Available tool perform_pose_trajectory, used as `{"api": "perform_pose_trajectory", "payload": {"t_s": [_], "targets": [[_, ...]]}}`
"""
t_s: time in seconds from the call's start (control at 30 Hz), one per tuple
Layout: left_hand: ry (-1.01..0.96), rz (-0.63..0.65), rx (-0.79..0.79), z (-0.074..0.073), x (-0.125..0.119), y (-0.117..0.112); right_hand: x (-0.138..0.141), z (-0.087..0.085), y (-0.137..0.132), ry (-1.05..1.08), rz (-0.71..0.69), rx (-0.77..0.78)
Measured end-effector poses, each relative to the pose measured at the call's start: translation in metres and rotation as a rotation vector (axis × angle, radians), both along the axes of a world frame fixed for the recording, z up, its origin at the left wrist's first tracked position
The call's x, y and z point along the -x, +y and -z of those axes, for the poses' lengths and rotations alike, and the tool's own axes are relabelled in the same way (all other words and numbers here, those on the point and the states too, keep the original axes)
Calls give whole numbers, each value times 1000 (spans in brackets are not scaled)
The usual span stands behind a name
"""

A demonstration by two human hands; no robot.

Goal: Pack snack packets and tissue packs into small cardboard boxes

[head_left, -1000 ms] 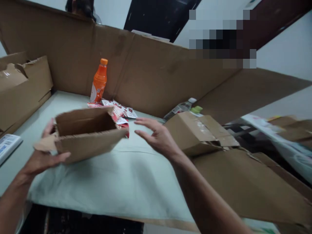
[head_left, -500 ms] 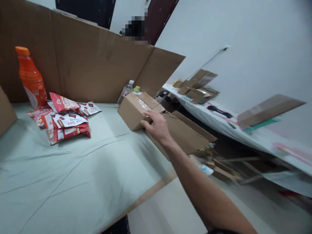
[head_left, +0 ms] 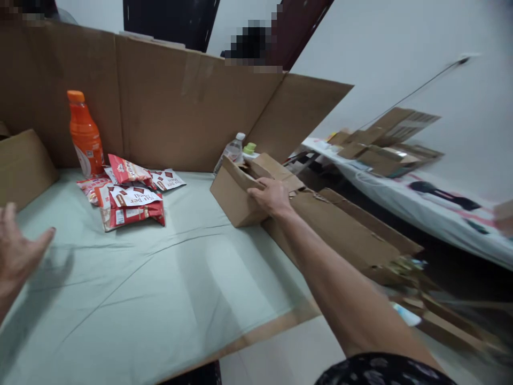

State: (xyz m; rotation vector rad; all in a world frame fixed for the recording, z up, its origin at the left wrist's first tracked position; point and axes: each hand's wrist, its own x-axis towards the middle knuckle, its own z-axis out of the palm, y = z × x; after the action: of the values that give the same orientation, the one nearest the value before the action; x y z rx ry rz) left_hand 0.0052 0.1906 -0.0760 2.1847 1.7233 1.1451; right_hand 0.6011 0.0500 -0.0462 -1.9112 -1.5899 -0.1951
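Right hand (head_left: 274,198) — grip closed on the rim of the small, brown cardboard box (head_left: 232,195) at the pale-green, cloth-covered surface's (head_left: 168,289) right edge; top now parted, apparently giving purchase. Left hand (head_left: 18,251) — spread, empty.

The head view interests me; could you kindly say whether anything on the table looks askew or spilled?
The clear bottle behind the small box looks askew, seeming to lean rightward rather than stand upright. The snack packets lie in an untidy heap; no spill shows.
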Motion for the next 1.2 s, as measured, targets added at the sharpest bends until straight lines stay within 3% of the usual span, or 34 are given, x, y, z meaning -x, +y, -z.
{"api": "perform_pose_trajectory", "payload": {"t_s": [0.13, 0.27, 0.33, 0.43, 0.47, 0.53, 0.63, 0.73, 0.83, 0.93, 1.03, 1.13, 1.2], "targets": [[-4, 285, 35, 12, -30, -73, 65, -8, -60, 41, 68, 47], [-59, 705, 92, 14, -56, -131, 141, -19, -137, 137, -235, 150], [-107, 869, 194, 16, -64, -144, 168, -27, -164, 214, -457, 185], [-174, 1002, 328, 24, -74, -144, 190, -38, -180, 411, -811, 305], [-188, 1035, 366, 27, -77, -140, 192, -41, -180, 483, -885, 358], [-200, 1091, 438, 33, -83, -132, 193, -46, -173, 561, -894, 431], [-190, 1128, 483, 36, -90, -124, 188, -56, -154, 455, -776, 506], [-180, 1109, 454, 35, -90, -130, 189, -65, -134, 251, -767, 689], [-175, 1083, 426, 33, -83, -143, 209, -63, -119, -16, -706, 880], [-182, 1055, 398, 33, -77, -152, 234, -57, -117, -251, -600, 936], [-192, 1017, 356, 34, -73, -157, 234, -66, -131, -248, -563, 814], [-198, 976, 325, 33, -67, -161, 209, -94, -143, -82, -532, 487], [-219, 944, 321, 31, -62, -164, 194, -113, -136, 32, -441, 236]]}}
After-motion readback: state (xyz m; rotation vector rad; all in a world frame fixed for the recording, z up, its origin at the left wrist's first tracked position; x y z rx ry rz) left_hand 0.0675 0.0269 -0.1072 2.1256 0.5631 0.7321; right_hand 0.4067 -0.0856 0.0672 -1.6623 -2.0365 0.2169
